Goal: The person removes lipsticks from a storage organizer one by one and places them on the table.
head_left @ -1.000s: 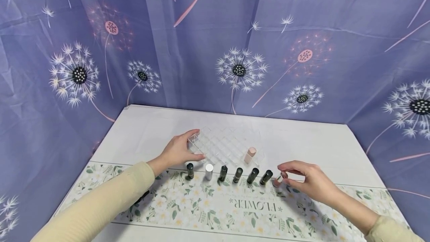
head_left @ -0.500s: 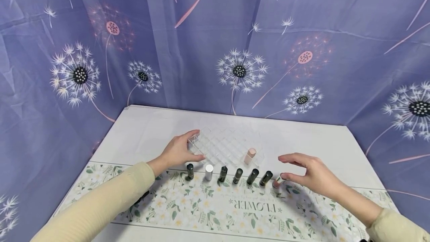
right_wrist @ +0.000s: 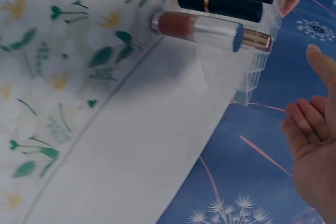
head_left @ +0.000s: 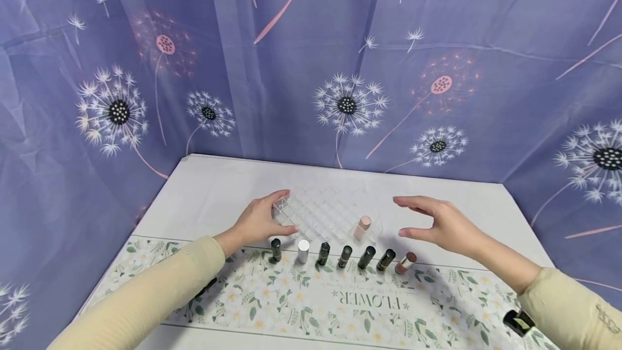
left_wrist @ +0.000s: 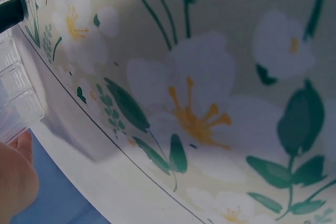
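Note:
At its left end, a clear lipstick organizer (head_left: 318, 212) is held between the thumb and fingers of my left hand (head_left: 255, 219). A pink lipstick (head_left: 362, 228) stands in a compartment near its right front corner. Along the front runs a row of upright tubes: a silver-white lipstick (head_left: 303, 251), several dark ones such as the black lipstick (head_left: 386, 260), and, at the right end, a brown-and-silver tube (head_left: 405, 263). My right hand (head_left: 442, 224) hovers right of the organizer, thumb and fingers spread apart, nothing between them. The right wrist view shows its curled fingertips (right_wrist: 304, 124) apart from the tubes.
A white table (head_left: 452, 193) carries a floral cloth strip (head_left: 277, 307) with the word FLOWER upside down. Purple dandelion curtains (head_left: 286, 80) stand along the back and sides. A dark wrist device (head_left: 518, 322) shows below the right sleeve.
My right hand has let go of the brown-and-silver tube at the row's right end and moved up and back, beside the organizer. The left hand stays on the organizer.

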The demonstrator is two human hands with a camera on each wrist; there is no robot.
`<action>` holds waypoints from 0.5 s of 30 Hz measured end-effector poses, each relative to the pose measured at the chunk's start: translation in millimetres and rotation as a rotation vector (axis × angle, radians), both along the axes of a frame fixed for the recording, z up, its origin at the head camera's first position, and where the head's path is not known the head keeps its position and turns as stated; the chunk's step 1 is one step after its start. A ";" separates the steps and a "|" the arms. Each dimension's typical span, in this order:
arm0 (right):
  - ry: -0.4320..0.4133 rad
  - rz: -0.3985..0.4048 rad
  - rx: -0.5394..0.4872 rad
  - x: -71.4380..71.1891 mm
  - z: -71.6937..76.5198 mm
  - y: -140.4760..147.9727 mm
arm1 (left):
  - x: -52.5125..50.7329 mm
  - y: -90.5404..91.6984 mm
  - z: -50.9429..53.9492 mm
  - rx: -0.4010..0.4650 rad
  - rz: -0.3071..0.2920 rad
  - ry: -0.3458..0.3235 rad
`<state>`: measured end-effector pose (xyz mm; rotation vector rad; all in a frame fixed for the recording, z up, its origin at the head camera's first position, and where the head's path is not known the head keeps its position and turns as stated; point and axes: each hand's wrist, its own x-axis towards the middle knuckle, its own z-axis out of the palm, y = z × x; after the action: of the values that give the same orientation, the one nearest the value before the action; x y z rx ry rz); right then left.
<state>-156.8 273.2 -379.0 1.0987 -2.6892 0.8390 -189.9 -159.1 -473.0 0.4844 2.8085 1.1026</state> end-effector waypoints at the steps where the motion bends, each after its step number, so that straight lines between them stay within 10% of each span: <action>1: -0.006 0.005 0.001 -2.1 1.5 -1.4 | 0.0 0.1 -0.3 -0.001 -0.002 -0.001; 15: -0.086 0.025 0.043 -29.2 12.3 -20.6 | -0.6 -0.7 -1.8 -0.008 -0.004 0.006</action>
<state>-186.0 252.6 -366.7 1.1325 -2.7815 0.8557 -190.5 -159.8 -474.9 0.4923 2.8144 1.0911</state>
